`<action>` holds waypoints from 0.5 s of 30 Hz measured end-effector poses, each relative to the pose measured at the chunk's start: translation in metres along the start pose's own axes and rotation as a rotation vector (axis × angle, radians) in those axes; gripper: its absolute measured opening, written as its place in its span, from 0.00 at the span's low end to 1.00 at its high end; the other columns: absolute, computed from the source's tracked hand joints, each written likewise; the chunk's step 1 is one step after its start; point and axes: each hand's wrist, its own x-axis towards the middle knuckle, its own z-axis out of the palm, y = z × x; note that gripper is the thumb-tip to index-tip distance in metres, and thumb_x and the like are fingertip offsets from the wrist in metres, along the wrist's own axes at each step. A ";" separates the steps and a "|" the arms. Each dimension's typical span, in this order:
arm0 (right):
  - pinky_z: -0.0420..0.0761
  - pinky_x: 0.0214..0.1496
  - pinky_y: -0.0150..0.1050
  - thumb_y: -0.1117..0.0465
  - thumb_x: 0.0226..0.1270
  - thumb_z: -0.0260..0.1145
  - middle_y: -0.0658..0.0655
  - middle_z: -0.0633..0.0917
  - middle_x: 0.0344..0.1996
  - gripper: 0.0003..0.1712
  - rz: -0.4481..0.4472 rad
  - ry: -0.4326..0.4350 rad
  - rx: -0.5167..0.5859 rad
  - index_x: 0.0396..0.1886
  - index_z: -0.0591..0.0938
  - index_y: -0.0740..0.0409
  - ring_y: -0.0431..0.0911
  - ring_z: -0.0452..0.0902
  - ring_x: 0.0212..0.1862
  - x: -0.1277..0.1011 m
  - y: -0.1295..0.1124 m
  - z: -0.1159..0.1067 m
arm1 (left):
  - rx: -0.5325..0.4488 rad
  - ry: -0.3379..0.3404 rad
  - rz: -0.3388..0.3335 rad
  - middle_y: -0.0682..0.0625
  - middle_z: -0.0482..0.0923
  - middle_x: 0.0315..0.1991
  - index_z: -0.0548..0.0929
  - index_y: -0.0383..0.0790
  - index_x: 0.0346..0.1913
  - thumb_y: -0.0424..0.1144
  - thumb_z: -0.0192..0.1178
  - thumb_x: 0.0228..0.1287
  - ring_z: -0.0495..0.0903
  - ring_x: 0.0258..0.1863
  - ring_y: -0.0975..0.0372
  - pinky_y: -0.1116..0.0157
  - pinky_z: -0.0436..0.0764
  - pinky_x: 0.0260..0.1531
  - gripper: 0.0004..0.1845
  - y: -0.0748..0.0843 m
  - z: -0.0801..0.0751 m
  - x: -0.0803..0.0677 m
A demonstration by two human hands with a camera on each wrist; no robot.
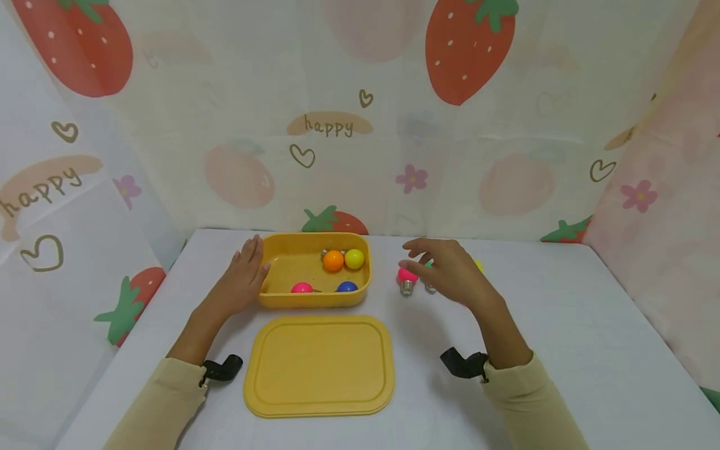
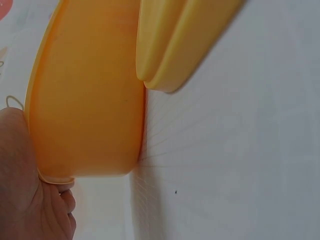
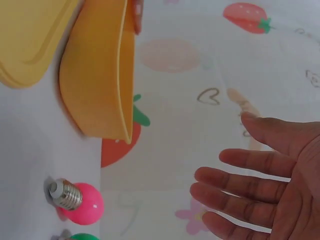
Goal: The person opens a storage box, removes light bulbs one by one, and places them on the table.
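Observation:
A yellow plastic box (image 1: 315, 300) stands at the back of the table with several colored bulbs in it: an orange bulb (image 1: 333, 261), a yellow bulb (image 1: 354, 259), a pink bulb (image 1: 302, 287) and a blue bulb (image 1: 347, 286). My left hand (image 1: 243, 278) rests against the box's left end, fingers extended. Over more bulbs to the right of the box hovers my right hand (image 1: 444, 265), holding nothing; its fingers are spread in the right wrist view. Below it lie a pink bulb (image 3: 86, 204) with a metal screw base and a green bulb (image 3: 85, 236), partly out of view.
The yellow lid (image 1: 319, 365) lies flat in front of the box. Partly behind the right hand, a yellow-green bulb (image 1: 479, 265) peeks out. A strawberry-print curtain (image 1: 394, 144) hangs behind the white table (image 1: 585, 350) and along both sides.

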 end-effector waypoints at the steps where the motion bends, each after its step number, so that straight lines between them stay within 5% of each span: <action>1: 0.86 0.41 0.41 0.50 0.70 0.70 0.53 0.87 0.50 0.25 -0.013 -0.006 0.000 0.61 0.83 0.57 0.48 0.83 0.48 0.000 -0.002 0.001 | 0.001 0.001 -0.001 0.30 0.37 0.80 0.40 0.21 0.78 0.45 0.37 0.84 0.37 0.80 0.40 0.41 0.41 0.76 0.36 -0.001 -0.001 0.000; 10: 0.85 0.40 0.38 0.51 0.70 0.70 0.50 0.88 0.47 0.22 -0.135 -0.053 0.071 0.60 0.84 0.54 0.42 0.84 0.39 -0.005 -0.023 0.015 | -0.022 -0.006 -0.005 0.30 0.35 0.80 0.39 0.22 0.78 0.47 0.35 0.84 0.35 0.80 0.40 0.42 0.38 0.76 0.37 -0.006 0.000 0.001; 15: 0.83 0.43 0.39 0.52 0.71 0.70 0.51 0.88 0.48 0.20 -0.167 -0.079 0.077 0.59 0.85 0.53 0.42 0.83 0.43 -0.005 -0.034 0.026 | -0.025 0.001 0.004 0.31 0.35 0.81 0.39 0.22 0.78 0.47 0.35 0.85 0.36 0.80 0.40 0.42 0.38 0.76 0.36 -0.008 0.003 0.002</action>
